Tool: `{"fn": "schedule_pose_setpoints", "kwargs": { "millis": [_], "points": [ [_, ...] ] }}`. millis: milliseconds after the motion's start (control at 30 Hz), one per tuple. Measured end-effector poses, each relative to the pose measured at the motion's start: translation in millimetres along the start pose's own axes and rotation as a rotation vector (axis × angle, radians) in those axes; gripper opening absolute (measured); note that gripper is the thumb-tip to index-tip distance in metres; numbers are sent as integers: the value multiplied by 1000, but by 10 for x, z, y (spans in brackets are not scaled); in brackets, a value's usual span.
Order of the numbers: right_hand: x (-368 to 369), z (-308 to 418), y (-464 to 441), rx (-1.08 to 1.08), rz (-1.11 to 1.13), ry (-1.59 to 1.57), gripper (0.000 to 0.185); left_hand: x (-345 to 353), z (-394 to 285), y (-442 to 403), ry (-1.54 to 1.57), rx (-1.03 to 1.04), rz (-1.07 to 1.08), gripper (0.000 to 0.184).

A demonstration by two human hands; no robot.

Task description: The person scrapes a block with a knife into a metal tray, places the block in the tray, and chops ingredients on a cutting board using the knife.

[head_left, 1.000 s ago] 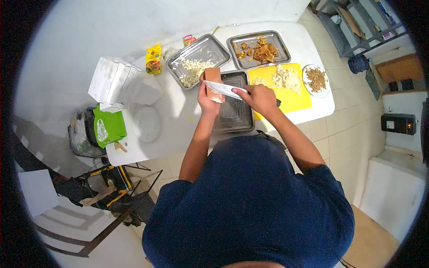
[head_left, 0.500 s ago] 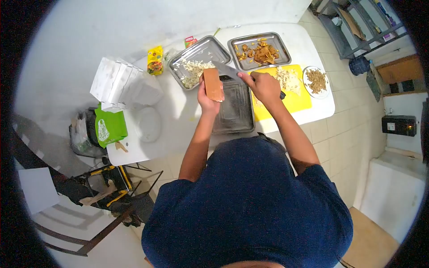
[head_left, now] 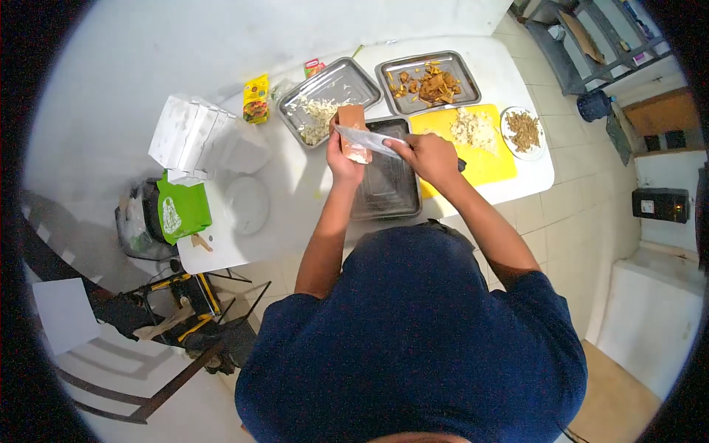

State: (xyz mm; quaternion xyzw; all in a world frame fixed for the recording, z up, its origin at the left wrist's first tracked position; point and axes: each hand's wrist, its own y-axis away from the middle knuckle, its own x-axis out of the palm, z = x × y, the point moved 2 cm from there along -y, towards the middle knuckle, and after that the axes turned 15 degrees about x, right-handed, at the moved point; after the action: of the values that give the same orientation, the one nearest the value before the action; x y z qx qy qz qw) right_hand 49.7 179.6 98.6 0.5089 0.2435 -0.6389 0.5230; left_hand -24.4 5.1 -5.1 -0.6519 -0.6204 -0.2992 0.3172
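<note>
With twelve at the top of the view, a reddish-brown block sits in the left hand, its long axis running close to twelve and six. The left hand cups the block near its six o'clock end, fingers curled along its nine o'clock side. The right hand is closed around the handle of a knife, whose tip points between nine and ten. The knife's long axis slants across the block's face, and the dark butt end shows past the fist toward four. The blade is blurred; whether its edge touches the block, I cannot tell.

Both are held above the white table, beside and partly over a dark tray. From the block, a metal tray of pale shreds lies at eleven, and another metal tray with brown pieces at two. Around three are a yellow board bearing pale chopped bits and, farther out, a plate of brown strips. A yellow packet stands near ten, white boxes at nine, a green bag at eight.
</note>
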Motion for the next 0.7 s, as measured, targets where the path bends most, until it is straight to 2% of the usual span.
{"fn": "schedule_pose_setpoints", "kwargs": {
  "millis": [67, 100, 133, 267, 300, 400, 467, 533, 633, 700],
  "points": [
    [-13, -94, -178, 71, -41, -30, 69, 81, -26, -13, -19, 47, 46, 42],
    [-70, -93, -238, 120, -43, -34, 69, 52, -4, 3, -15, -8, -61, 42],
    [-118, -81, -274, 171, -50, -43, 68, 39, -18, 18, 2, -3, -37, 40],
    [42, 1, 77, -60, -15, 32, 70, 26, -86, 57, 83, -12, 93, 37],
    [104, -21, 62, -27, -7, 21, 71, 34, -73, 51, 112, -17, 131, 38],
    [72, -116, -154, 75, -79, -75, 72, 7, 14, 57, 22, 8, -12, 36],
    [-117, -72, -231, 192, -23, -16, 73, 30, 4, 54, 42, 44, -28, 37],
    [-118, -28, -65, 78, 23, -43, 73, 86, -59, 110, 47, 33, -82, 38],
    [88, -79, 31, -31, 48, -9, 73, 6, -20, 52, 80, 10, -48, 39],
    [42, -125, -85, 46, -4, -41, 71, 48, 29, 86, 76, 76, -96, 42]
  ]
}}
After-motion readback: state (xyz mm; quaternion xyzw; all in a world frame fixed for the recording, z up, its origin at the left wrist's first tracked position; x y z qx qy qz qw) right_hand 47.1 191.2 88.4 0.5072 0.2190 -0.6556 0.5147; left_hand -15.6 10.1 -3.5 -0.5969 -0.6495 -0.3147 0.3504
